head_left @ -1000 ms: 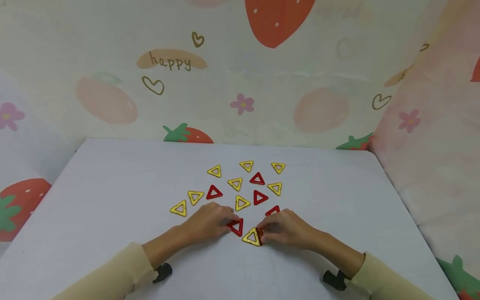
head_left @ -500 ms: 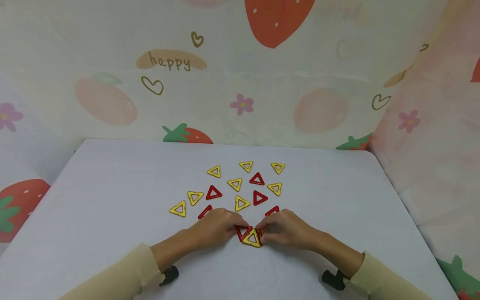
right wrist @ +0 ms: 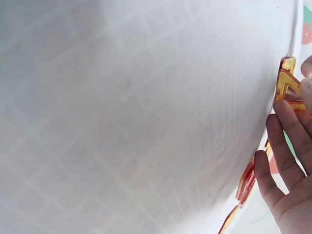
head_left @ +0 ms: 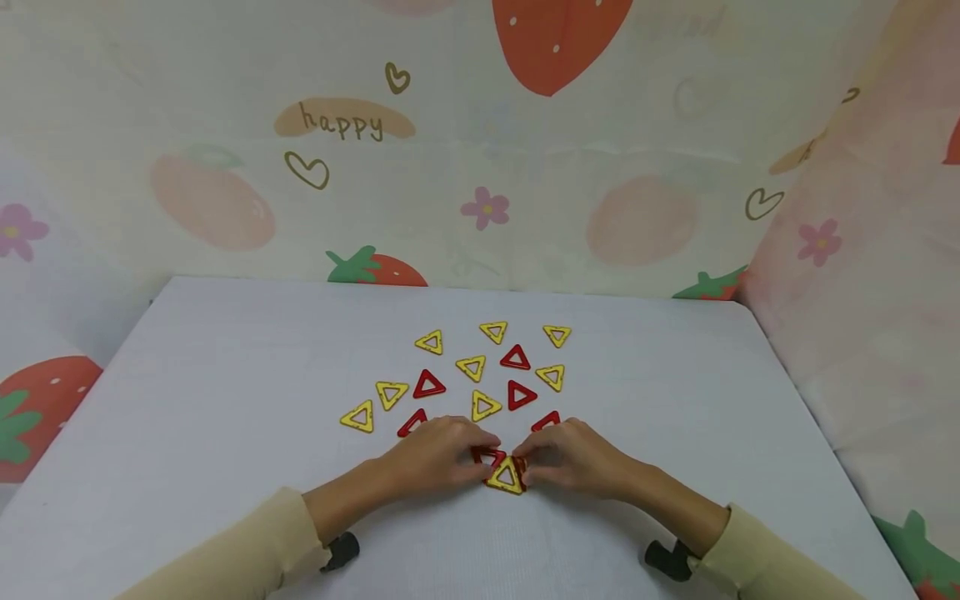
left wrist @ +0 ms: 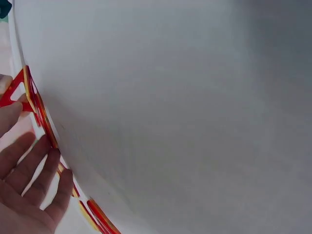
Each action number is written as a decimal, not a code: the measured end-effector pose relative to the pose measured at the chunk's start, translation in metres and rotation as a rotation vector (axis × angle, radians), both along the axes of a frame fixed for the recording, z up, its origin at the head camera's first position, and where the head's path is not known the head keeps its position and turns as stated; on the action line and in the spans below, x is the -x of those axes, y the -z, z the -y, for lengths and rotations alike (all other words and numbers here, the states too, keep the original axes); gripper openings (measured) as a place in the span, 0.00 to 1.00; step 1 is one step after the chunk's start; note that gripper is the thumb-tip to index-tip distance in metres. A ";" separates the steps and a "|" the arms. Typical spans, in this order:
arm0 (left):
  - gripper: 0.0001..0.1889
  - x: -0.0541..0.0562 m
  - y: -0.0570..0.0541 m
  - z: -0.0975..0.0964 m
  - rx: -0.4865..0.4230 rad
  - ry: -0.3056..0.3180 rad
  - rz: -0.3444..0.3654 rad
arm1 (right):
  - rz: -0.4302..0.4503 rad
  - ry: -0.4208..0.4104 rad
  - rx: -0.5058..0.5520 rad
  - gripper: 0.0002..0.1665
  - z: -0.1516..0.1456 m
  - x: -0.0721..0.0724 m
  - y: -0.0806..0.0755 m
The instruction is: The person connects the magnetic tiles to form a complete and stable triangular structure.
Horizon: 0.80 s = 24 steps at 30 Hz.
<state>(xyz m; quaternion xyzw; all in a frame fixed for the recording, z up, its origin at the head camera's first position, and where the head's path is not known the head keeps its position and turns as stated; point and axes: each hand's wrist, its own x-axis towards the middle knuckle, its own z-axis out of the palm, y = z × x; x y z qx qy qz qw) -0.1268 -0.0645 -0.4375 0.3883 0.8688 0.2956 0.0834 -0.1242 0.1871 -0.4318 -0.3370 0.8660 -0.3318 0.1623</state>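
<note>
Near the table's front, a yellow triangle tile [head_left: 504,487] lies flat between both hands. My left hand [head_left: 442,454] pinches a red triangle tile [head_left: 490,452], now tilted up against the yellow one's left side; the left wrist view shows this red tile [left wrist: 13,87] raised between thumb and finger. My right hand [head_left: 573,458] pinches an amber triangle tile [right wrist: 281,87] that stands on edge along the yellow tile's right side. Fingers cover part of both raised tiles. In the right wrist view the other fingers [right wrist: 285,151] are extended beside the cloth.
Several yellow triangle tiles [head_left: 485,407] and red triangle tiles [head_left: 521,396] lie scattered flat beyond the hands. One red tile [head_left: 412,422] sits partly behind the left hand, another [head_left: 546,421] behind the right. White cloth covers the table [head_left: 225,375]; a printed curtain [head_left: 540,167] hangs behind.
My left hand has moved right, bringing the red tile against the yellow one, then tipping it up. This uncovered another red tile behind the hand. My right hand has stayed in place.
</note>
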 end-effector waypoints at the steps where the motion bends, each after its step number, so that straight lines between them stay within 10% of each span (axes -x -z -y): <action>1: 0.20 -0.001 0.000 -0.001 0.006 -0.012 0.001 | 0.003 0.002 -0.003 0.18 0.000 0.000 0.000; 24: 0.25 -0.012 0.002 -0.009 -0.014 -0.177 0.018 | -0.003 -0.005 -0.008 0.18 0.001 0.001 0.001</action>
